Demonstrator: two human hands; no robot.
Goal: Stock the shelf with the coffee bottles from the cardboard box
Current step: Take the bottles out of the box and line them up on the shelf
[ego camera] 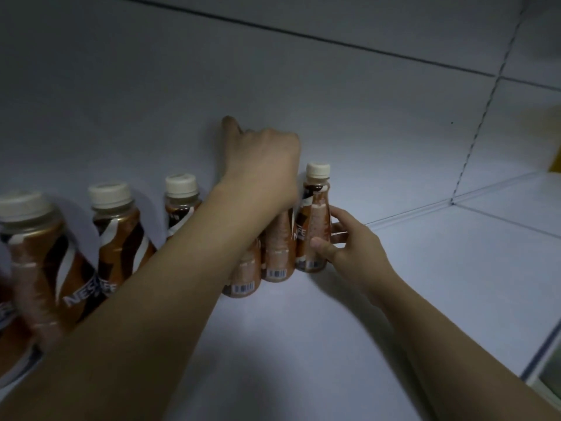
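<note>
The right hand point(349, 241) is pinching a brown-and-white plastic coffee bottle with a cream cap point(314, 214), the thumb pressing on its front and the fingers curling round its 3 o'clock side. This bottle is standing upright on the flat white metal shelf point(303, 329), touching a second coffee bottle point(277, 253) at its 9 o'clock. A third coffee bottle point(243, 275) is standing against the second, at its 8 o'clock. The left hand point(264, 165) is lying over the tops of these two, one finger sticking up toward 12 o'clock in front of the white back panel point(151, 101). Its other fingers are hidden, so whether it is gripping anything cannot be told. Three more capped bottles point(121, 238) are lining up toward 8 o'clock.
</note>
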